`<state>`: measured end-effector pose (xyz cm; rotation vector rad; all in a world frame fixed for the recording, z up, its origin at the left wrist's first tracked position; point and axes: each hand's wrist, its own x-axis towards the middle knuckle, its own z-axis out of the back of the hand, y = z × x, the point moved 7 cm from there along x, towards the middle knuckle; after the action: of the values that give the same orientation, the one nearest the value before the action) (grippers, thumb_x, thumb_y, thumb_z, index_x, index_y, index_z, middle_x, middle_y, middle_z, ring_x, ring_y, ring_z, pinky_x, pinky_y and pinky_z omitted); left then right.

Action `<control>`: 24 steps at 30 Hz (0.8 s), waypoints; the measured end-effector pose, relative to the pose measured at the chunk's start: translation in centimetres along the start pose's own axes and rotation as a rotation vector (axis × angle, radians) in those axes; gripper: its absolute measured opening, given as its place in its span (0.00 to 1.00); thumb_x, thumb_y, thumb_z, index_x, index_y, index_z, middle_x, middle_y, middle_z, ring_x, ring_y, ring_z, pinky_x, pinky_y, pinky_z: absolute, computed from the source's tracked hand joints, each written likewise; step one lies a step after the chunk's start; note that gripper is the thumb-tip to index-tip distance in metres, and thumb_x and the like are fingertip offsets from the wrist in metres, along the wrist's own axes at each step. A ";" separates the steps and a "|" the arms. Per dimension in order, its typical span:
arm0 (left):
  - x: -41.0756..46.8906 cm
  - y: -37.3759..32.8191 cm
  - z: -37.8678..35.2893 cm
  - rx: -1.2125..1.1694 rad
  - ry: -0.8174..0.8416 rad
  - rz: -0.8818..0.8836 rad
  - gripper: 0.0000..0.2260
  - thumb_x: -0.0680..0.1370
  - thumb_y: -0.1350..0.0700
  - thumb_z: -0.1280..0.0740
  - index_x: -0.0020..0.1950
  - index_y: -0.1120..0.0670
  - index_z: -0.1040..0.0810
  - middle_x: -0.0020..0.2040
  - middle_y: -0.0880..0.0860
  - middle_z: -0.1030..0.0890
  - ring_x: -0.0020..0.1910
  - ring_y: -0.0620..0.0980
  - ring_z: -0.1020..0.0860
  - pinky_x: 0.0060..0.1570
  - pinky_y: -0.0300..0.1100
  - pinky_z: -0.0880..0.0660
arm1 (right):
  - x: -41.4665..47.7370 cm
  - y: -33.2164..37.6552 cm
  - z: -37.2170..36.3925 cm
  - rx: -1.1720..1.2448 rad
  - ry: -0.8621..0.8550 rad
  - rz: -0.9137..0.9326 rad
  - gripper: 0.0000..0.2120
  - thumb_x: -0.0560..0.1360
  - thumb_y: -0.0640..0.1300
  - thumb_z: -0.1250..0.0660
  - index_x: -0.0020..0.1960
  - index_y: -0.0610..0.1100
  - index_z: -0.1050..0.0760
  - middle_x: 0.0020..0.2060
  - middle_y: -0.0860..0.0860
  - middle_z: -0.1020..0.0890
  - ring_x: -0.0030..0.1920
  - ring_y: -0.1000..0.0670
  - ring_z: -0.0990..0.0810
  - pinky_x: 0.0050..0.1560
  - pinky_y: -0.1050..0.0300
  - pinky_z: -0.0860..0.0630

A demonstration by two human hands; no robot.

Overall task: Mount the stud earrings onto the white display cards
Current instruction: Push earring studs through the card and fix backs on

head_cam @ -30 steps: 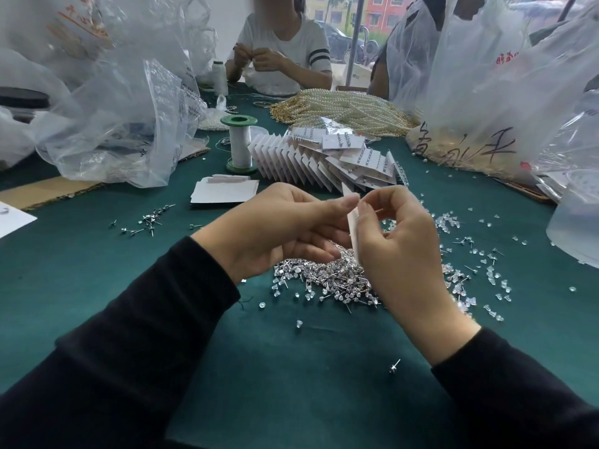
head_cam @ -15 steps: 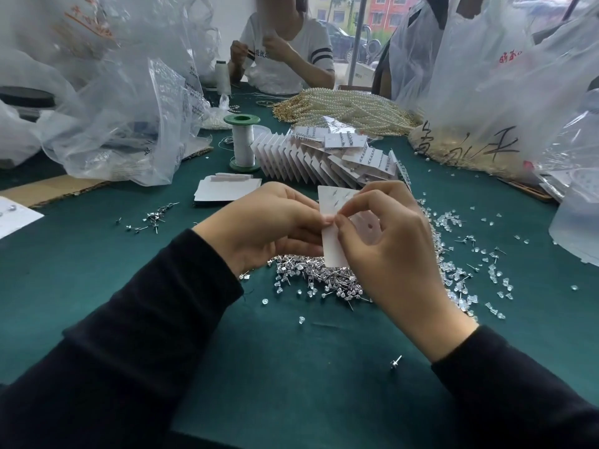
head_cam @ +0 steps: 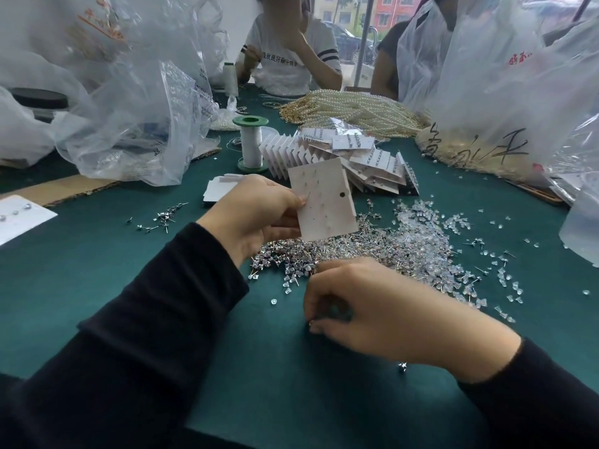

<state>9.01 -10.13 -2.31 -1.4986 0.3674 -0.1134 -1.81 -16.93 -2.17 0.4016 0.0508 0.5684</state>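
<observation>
White card left to one grip while the other goes for a stud

Green cloth covers the surface (head_cam: 97,270). At its nine o'clock lies a small scatter of loose studs (head_cam: 162,218), with a few blank cards (head_cam: 217,189) just beyond, at eleven o'clock of the left grip. Half a second ago both hands met on the card. Now the left grip (head_cam: 256,215) holds the card (head_cam: 324,205) alone, pinching its left edge. It has turned the card's broad face to the camera, tilted, above the far edge of the stud heap (head_cam: 327,254). Rows of small holes show on the card, and one dark punched hole sits near its right edge. A thin post seems to stand out by the thumb, but it is too fine to say a stud is seated there. At twelve o'clock of the card the finished cards (head_cam: 363,157) lie fanned in a stack.

The right grip (head_cam: 382,314) has let go and dropped to five o'clock of the card, at the near rim of the heap, fingers curled down toward the cloth. It is blurred, so I cannot tell whether it already pinches a stud. Clear backs (head_cam: 421,228) spread at three o'clock of the heap.

My reading is that one placement is over and the next stud is being fetched. Most holes of this card seem still to be filled.
</observation>
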 end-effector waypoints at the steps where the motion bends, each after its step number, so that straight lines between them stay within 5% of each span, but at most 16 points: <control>1: 0.0 0.0 -0.1 0.005 0.009 0.002 0.06 0.76 0.67 0.37 0.39 0.61 0.25 0.27 0.54 0.19 0.25 0.48 0.20 0.29 0.40 0.21 | 0.0 0.1 -0.1 0.006 -0.001 0.000 0.03 0.70 0.40 0.32 0.43 0.44 0.21 0.40 0.51 0.22 0.38 0.57 0.30 0.42 0.67 0.34; 10: -0.3 0.3 -0.8 0.065 0.050 0.006 0.07 0.75 0.66 0.36 0.37 0.61 0.25 0.24 0.52 0.19 0.24 0.47 0.20 0.25 0.37 0.23 | 0.1 -0.3 0.5 -0.076 -0.124 -0.035 0.04 0.69 0.38 0.36 0.40 0.42 0.22 0.38 0.49 0.21 0.38 0.50 0.26 0.43 0.58 0.30; 14: -0.6 0.3 -1.2 0.118 0.076 0.000 0.06 0.75 0.66 0.36 0.38 0.62 0.24 0.24 0.52 0.19 0.24 0.47 0.20 0.24 0.36 0.24 | -1.3 -1.8 4.7 -0.038 -0.626 -0.113 0.03 0.67 0.37 0.32 0.36 0.43 0.23 0.32 0.53 0.24 0.33 0.55 0.29 0.36 0.66 0.35; 17: -0.9 0.3 -1.9 0.141 0.125 -0.007 0.05 0.75 0.66 0.36 0.39 0.62 0.23 0.24 0.52 0.19 0.24 0.46 0.20 0.24 0.35 0.25 | -2.7 -3.3 6.5 -0.009 -0.908 -0.207 0.02 0.68 0.37 0.28 0.39 0.42 0.20 0.38 0.50 0.22 0.40 0.52 0.25 0.41 0.65 0.30; 24: -1.9 -0.1 -3.0 0.157 0.212 -0.028 0.08 0.76 0.65 0.36 0.37 0.62 0.21 0.26 0.52 0.19 0.25 0.45 0.20 0.25 0.34 0.25 | -2.2 -5.7 5.6 0.238 -0.906 -0.321 0.03 0.69 0.42 0.27 0.40 0.48 0.18 0.40 0.53 0.25 0.44 0.58 0.28 0.44 0.68 0.34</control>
<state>6.36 -12.40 -1.98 -1.3395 0.4962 -0.3183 0.11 -24.45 0.66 0.8349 -0.6813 0.0250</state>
